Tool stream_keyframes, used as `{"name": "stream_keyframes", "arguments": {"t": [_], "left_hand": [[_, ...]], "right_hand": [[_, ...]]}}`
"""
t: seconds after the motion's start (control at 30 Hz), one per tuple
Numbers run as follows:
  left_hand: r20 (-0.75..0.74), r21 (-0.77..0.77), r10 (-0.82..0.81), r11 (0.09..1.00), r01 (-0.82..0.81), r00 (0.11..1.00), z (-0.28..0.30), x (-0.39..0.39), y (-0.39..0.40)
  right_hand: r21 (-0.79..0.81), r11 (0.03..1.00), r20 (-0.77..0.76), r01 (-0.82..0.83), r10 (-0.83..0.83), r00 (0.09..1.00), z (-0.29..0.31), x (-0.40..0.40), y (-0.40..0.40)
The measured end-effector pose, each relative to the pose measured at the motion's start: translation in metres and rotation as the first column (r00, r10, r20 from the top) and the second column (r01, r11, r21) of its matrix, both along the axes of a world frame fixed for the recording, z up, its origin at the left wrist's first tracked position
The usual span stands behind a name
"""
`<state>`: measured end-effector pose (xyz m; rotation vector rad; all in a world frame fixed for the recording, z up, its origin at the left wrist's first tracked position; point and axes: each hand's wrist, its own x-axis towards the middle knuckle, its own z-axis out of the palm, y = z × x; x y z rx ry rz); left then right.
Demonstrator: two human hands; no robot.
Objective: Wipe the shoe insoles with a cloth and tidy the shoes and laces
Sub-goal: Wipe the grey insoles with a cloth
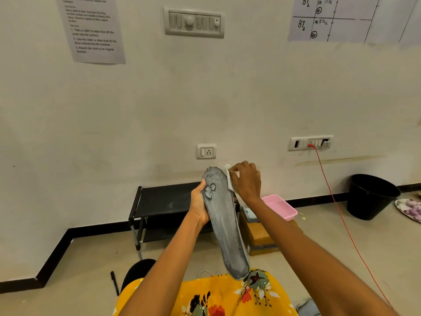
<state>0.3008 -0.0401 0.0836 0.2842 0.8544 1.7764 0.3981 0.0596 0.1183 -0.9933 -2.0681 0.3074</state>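
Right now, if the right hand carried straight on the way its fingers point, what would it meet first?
The right hand, holding a white cloth, points left; it would likely meet the grey insole near its top edge, though depth is unclear.

View: one head-worn wide-angle camera, above the lap.
Facing: forward and slightly down, toward the wall (227,99) at 12 o'clock.
Nearness: forearms close; floor (319,236) and bin (371,197) farther, at 2 o'clock.

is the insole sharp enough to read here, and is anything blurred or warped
Head view: the grey insole is fairly sharp and evenly lit, without glare; the white cloth in the right hand is bright and soft; the wall notice is blurred; the baseboard bends from wide-angle distortion.
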Motion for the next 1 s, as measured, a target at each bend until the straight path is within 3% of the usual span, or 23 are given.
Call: {"name": "stream_keyframes", "arguments": {"t": [0.07, 0.1, 0.17, 0.23, 0.33, 0.43, 0.5, 0.57, 0.63, 0.83, 1.0], "left_hand": [[0.038, -0.003, 0.016, 1.000, -0.016, 0.999, -0.003, -0.003, 0.002], [0.047, 0.001, 0.011, 1.000, -0.011, 0.999, -0.004, -0.002, 0.004], [0.030, 0.008, 0.017, 1.000, -0.017, 0.999, -0.002, 0.001, 0.005], [-0.013, 0.015, 0.029, 0.999, -0.029, 0.999, 0.003, 0.007, 0.006], [-0.047, 0.018, 0.019, 1.000, -0.018, 0.999, 0.013, 0.012, 0.004], [-0.037, 0.039, 0.034, 0.999, -0.032, 0.999, 0.013, 0.001, 0.002], [-0.065, 0.014, 0.031, 0.999, -0.031, 0.997, 0.007, -0.002, -0.001], [-0.047, 0.029, 0.011, 1.000, -0.009, 0.999, 0.001, -0.001, -0.004], [-0.021, 0.041, 0.002, 0.999, -0.001, 1.000, -0.002, -0.001, -0.004], [0.018, -0.010, 0.065, 0.998, -0.065, 0.998, 0.004, -0.004, -0.007], [0.066, 0.035, 0.078, 0.996, -0.081, 0.995, 0.003, 0.003, -0.008]], "right_hand": [[-0.111, 0.993, -0.190, -0.048, 0.026, 0.981, 0.007, 0.002, -0.003], [-0.138, 0.986, -0.207, -0.098, 0.068, 0.976, 0.010, 0.001, -0.006], [-0.120, 0.978, -0.062, -0.171, 0.165, 0.984, 0.014, -0.003, -0.011], [-0.076, 0.987, 0.078, -0.142, 0.148, 0.986, 0.012, -0.012, -0.013], [-0.071, 0.994, 0.043, -0.086, 0.089, 0.995, 0.009, -0.025, -0.021], [0.184, 0.959, 0.121, -0.216, 0.196, 0.973, -0.001, -0.031, -0.039], [0.302, 0.928, 0.219, -0.219, 0.157, 0.963, -0.002, -0.024, -0.033], [0.255, 0.958, 0.278, -0.131, 0.058, 0.959, 0.001, -0.015, -0.015], [0.154, 0.985, 0.244, -0.077, 0.038, 0.969, 0.003, -0.006, -0.003], [0.193, 0.901, 0.275, -0.389, 0.330, 0.903, -0.018, -0.006, -0.042], [0.126, 0.969, 0.222, -0.211, 0.180, 0.958, -0.015, -0.003, -0.031]]}}
